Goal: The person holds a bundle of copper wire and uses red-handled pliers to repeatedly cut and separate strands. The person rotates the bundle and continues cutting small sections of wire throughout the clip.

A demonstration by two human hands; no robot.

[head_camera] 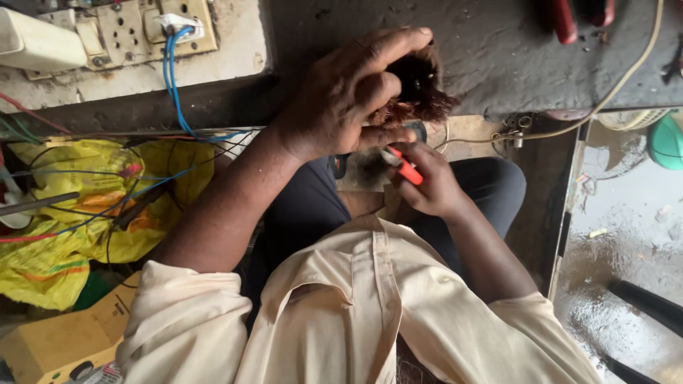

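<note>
copper-brown wire bundle [420, 89] was clasped in left hand [341, 99]; right hand [427, 185] closed around red-handled tool [404, 168], pointing up-left toward bundle.

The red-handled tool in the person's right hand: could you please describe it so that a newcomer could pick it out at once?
Start at the grey workbench along the top, then drop to the left hand gripping a dark bundle of coppery wire. Just below, the right hand holds the small tool. Its bright red-orange handle stands out against the dark trousers and brown wire.
</note>
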